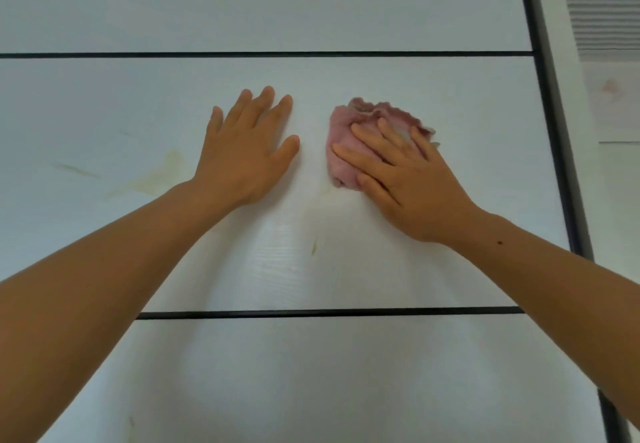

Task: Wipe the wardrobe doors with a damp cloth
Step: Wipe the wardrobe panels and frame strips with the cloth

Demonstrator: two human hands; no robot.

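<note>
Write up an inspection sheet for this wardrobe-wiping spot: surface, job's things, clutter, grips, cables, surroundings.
Surface: white wood-grain wardrobe door; yellowish stains left of the hands, a small streak below them.
Job's things: crumpled pink cloth, pressed against the door.
Clutter: nothing seen.
Grips: left hand flat on the door, holding nothing; right hand spread over the cloth, pressing it.
Cables: nothing seen.
Surroundings: black horizontal strips between panels; dark vertical frame at right; slatted pale surface beyond it, blurred.

Wardrobe door (311,269): smooth white wood-grain laminate, slight sheen. Cloth (346,131): pink, fuzzy terry.
</note>
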